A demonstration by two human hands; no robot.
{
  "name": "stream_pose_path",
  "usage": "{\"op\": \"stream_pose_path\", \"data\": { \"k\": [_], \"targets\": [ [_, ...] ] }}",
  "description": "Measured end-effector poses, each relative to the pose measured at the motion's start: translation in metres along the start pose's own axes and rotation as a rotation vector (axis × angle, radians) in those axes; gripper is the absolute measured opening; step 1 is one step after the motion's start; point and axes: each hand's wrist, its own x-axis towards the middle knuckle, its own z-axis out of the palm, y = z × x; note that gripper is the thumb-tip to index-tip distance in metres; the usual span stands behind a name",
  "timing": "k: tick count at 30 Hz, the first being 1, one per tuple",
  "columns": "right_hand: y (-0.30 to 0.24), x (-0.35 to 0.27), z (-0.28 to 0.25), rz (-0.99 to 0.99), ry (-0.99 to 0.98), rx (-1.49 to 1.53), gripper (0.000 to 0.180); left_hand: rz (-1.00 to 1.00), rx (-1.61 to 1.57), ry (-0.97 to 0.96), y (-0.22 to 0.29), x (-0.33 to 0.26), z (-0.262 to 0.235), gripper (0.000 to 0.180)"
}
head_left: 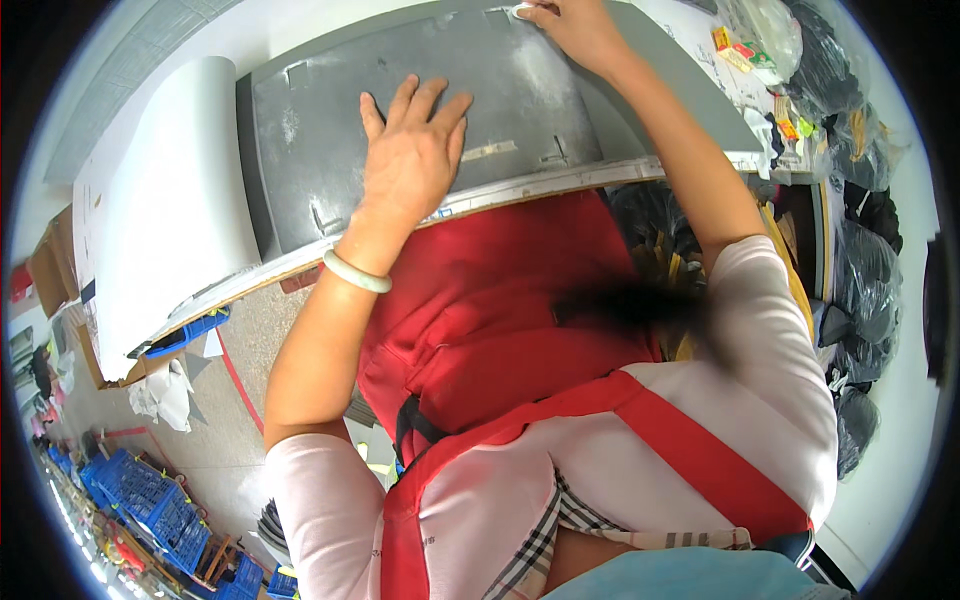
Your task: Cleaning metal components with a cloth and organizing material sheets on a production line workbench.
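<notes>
Left hand (412,150): flat, fingers spread, palm pressed on the grey panel (330,130), grasping nothing
Right hand (572,28): at the panel's far edge, fingertips pinching a small white scrap (522,11)
Grey panel: lying flat on the white tabletop (170,230), beside a white sheet roll (195,75)

Small yellow and red packages (738,50) lie at the table's far right, beside black bags (860,260).

Matt, scuffed grey plastic panel (400,130)
</notes>
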Motion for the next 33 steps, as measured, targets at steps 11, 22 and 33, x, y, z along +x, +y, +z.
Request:
{"op": "stream_pose_path", "data": {
  "k": [11, 22, 33],
  "targets": [
    [0.0, 0.038, 0.02, -0.246, -0.086, -0.222, 0.023, -0.035, -0.007, -0.023, 0.002, 0.005, -0.004, 0.031],
    [0.011, 0.038, 0.027, -0.076, 0.096, -0.18, 0.022, -0.004, -0.011, 0.029, -0.001, 0.004, 0.001, 0.029],
    [-0.043, 0.078, 0.062, 0.177, -0.234, 0.585, 0.016, -0.038, 0.055, -0.01, 0.002, 0.004, 0.004, 0.032]
  ]
}}
